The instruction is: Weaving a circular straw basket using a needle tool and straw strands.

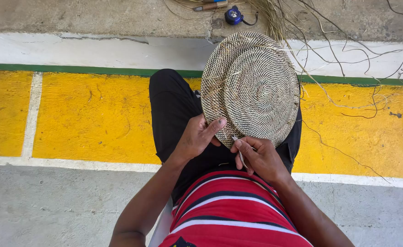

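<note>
Two hands at near rim of woven round tray [256,89], which rests on lap. Left hand [197,137] grips rim, thumb on top. Right hand [261,158] pinches thin metal awl [239,151] at rim. Coiled body looks complete; rim binding unfinished. Loose fibre strands [347,50] beyond tray; tape measure [233,16] beyond.

Single head view, looking steeply down, close over lap

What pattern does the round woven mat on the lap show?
The woven mat shows tan and dark speckled rings spiralling from its centre, clearest in the head view.

Rough woven-fibre tray [256,87], matt.
</note>
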